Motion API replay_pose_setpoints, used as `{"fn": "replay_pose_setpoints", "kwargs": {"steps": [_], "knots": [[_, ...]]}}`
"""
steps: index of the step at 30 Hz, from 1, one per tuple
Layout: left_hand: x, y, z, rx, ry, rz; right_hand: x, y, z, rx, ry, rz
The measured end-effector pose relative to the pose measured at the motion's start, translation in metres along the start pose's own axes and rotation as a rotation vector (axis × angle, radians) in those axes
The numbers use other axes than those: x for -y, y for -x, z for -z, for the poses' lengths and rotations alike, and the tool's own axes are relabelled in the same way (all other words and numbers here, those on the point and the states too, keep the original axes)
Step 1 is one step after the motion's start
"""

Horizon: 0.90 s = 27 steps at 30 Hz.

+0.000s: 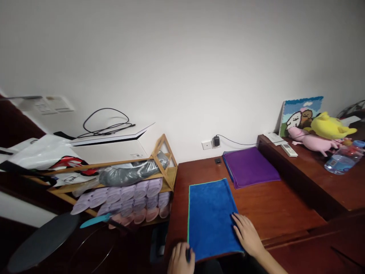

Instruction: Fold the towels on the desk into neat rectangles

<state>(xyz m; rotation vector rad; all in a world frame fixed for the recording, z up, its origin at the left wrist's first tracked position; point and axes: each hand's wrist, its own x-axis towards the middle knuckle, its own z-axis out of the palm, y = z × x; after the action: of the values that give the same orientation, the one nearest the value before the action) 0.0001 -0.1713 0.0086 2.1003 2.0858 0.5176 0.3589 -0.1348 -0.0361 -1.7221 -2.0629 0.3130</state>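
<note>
A blue cloth (211,217) with a light green edge lies spread flat on the reddish-brown wooden desk (185,173). My right hand (248,234) rests on the cloth's right edge, fingers spread. At the lower left corner of the cloth is my left hand (181,260), its fingers bent down and the thumb apart; a dark gap shows between thumb and forefinger. Nothing is visibly held in either hand. Behind the blue cloth, near the wall, lies a flat stack of cloths with a purple cloth (252,167) on top.
On the raised desk at right are a remote control (289,150), plush toys (327,127), a water bottle (342,160) and a picture (302,114). At left, a wooden rack (171,175) holds several slippers (139,192) and a white box (114,150). A charger (216,140) sits in the wall socket.
</note>
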Motion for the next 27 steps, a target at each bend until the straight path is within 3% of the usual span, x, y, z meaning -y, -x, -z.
{"fn": "replay_pose_setpoints", "kwargs": {"steps": [2,5,7,10,15,18,22,27], "knots": [[-0.023,-0.036,-0.001,-0.078,0.006,-0.142,-0.004,-0.029,0.009,-0.036,0.003,-0.011],[-0.051,-0.092,-0.014,-0.055,-0.021,-0.302,-0.004,-0.096,0.020,0.020,0.047,-0.046],[-0.057,-0.117,-0.028,-0.023,-0.076,-0.331,-0.003,-0.140,0.022,0.117,0.087,-0.093],[-0.049,-0.130,-0.051,0.010,-0.157,-0.298,-0.006,-0.182,0.018,0.219,0.117,-0.153],[-0.029,-0.124,-0.071,-0.028,-0.200,-0.272,-0.018,-0.193,0.001,0.187,0.129,-0.170],[-0.037,-0.134,-0.071,-0.088,-0.202,-0.273,-0.023,-0.190,-0.005,0.166,0.123,-0.163],[-0.085,-0.173,-0.077,-0.100,-0.141,-0.383,-0.027,-0.191,-0.009,0.166,0.109,-0.160],[-0.148,-0.221,-0.106,0.017,-0.065,-0.447,-0.032,-0.193,-0.008,0.188,0.083,-0.181]]}}
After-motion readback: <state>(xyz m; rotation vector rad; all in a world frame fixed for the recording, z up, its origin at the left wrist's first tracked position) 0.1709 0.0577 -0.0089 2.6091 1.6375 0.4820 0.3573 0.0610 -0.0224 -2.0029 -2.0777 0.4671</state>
